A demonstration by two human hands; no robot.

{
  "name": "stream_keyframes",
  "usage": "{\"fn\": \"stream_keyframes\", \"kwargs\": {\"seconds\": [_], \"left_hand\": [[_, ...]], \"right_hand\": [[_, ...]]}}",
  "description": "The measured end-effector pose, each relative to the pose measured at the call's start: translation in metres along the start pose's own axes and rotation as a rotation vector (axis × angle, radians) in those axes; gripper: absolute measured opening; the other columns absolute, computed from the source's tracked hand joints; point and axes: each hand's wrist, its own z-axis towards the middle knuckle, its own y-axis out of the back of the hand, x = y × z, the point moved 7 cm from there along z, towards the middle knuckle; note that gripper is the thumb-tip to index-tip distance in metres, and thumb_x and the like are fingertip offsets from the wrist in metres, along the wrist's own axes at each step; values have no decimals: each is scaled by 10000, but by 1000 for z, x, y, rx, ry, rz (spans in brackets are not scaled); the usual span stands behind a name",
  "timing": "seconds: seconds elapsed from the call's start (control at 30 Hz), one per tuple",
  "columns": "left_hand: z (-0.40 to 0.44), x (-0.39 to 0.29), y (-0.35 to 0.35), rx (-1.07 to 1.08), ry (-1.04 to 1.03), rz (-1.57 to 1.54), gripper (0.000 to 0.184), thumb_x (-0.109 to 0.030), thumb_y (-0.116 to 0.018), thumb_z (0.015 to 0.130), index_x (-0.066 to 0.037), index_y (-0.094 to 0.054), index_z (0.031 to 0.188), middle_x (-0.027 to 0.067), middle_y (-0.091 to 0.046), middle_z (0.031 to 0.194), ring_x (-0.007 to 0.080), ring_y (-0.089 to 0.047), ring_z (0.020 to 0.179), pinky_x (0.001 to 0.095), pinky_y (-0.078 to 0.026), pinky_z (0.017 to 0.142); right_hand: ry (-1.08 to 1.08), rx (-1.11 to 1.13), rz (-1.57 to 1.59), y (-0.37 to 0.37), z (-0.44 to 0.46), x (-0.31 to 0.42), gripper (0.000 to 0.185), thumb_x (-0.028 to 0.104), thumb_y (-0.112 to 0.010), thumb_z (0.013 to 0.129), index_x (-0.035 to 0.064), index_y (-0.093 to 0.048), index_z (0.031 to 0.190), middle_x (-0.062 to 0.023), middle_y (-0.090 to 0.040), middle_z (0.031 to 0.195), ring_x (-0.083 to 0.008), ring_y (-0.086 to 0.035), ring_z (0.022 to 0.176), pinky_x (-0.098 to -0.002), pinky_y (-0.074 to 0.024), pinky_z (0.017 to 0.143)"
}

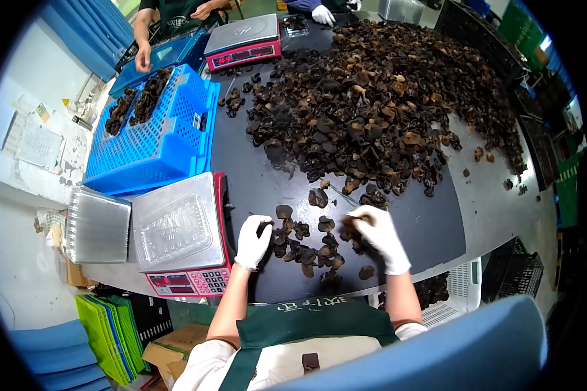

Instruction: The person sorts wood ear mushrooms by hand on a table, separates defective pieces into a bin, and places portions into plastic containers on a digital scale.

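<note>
Small dark wood ear mushrooms (308,254) lie scattered on the black table mat (424,228) between my two white-gloved hands. My left hand (253,242) rests at the left edge of this scatter, fingers curved and thumb apart, with nothing visible between them. On the right, my right hand (379,236), slightly blurred, has its fingers closed on a brownish wood ear mushroom (349,227). Beyond the hands rises a large heap of wood ear mushrooms (365,111). Left of my left hand, a red scale (202,281) carries a clear plastic tray (178,228).
Stacked clear trays (98,225) stand left of the scale. Behind them, an upturned blue crate (176,146) bears filled trays. A second scale (244,39) sits at the back, near co-workers' hands (323,15). Below the table's right edge is a white basket (460,293).
</note>
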Motion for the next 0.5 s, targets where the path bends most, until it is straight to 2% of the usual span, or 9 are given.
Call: {"fn": "stream_keyframes", "kwargs": {"seconds": [0.1, 0.13, 0.17, 0.23, 0.3, 0.33, 0.4, 0.47, 0.5], "left_hand": [[8, 6, -2, -32, -21, -34, 198, -3, -642, 853, 3, -625, 1050, 90, -615, 999, 180, -628, 890, 283, -501, 821], [13, 3, -3, -29, -42, -15, 221, 8, -645, 848, -1, -621, 1067, 87, -602, 1035, 170, -616, 906, 274, -496, 820], [20, 5, -5, -36, -5, -73, 242, -72, -660, 832, -19, -628, 1066, 159, -605, 1077, 327, -593, 1032, 382, -468, 926], [40, 1, -11, -73, -103, 56, 316, -106, -670, 828, -36, -625, 1133, 169, -587, 1161, 339, -563, 1107, 405, -443, 976], [64, 1, -25, -62, -126, 193, 415, -167, -688, 819, -56, -610, 1211, 194, -545, 1279, 364, -520, 1179, 434, -414, 1018], [72, 3, -34, -62, -178, 267, 518, -241, -707, 805, -79, -580, 1281, 216, -492, 1368, 401, -480, 1226, 455, -396, 1036], [81, 12, -58, 79, -144, 370, 645, -408, -690, 791, -160, -524, 1363, 205, -418, 1452, 461, -409, 1278, 555, -337, 1061], [74, 10, -80, 286, -112, 527, 701, -510, -659, 786, -224, -489, 1403, 188, -345, 1514, 495, -300, 1359, 641, -244, 1092], [64, -5, -84, 388, -105, 550, 729, -514, -667, 783, -235, -468, 1427, 181, -315, 1533, 495, -227, 1403, 642, -201, 1118]], "right_hand": [[-138, -157, 377, 73, -59, -15, 104, 74, -652, 760, 40, -655, 858, -61, -671, 853, -119, -596, 749, -249, -474, 678], [-6, -88, 740, 94, -80, -30, 91, 83, -667, 757, 62, -634, 838, -73, -662, 832, -111, -558, 649, -251, -460, 604], [188, 53, 1130, 110, -102, -30, 159, 163, -668, 768, 63, -664, 891, -102, -698, 895, -129, -519, 605, -267, -452, 605], [640, 227, 1534, 140, -135, -24, 329, 368, -638, 902, 96, -653, 1088, -116, -655, 980, -176, -528, 681, -322, -436, 594], [590, -88, 1619, 148, -138, -37, 410, 418, -597, 937, 95, -610, 1189, -117, -639, 1069, -180, -536, 726, -331, -439, 617], [534, -185, 1567, 142, -128, -47, 440, 414, -581, 947, 83, -583, 1237, -113, -628, 1089, -185, -536, 761, -323, -436, 636], [108, -372, 1140, 118, -108, -71, 352, 337, -602, 948, 72, -625, 1177, -104, -647, 1062, -193, -577, 830, -321, -497, 744], [-127, -520, 36, 95, -91, -61, 298, 195, -665, 895, 31, -674, 1144, -123, -678, 1145, -199, -644, 1014, -312, -505, 913], [-74, -592, -188, 80, -79, -76, 328, 182, -699, 848, 31, -686, 1139, -151, -668, 1182, -251, -634, 1076, -349, -474, 978]]}}
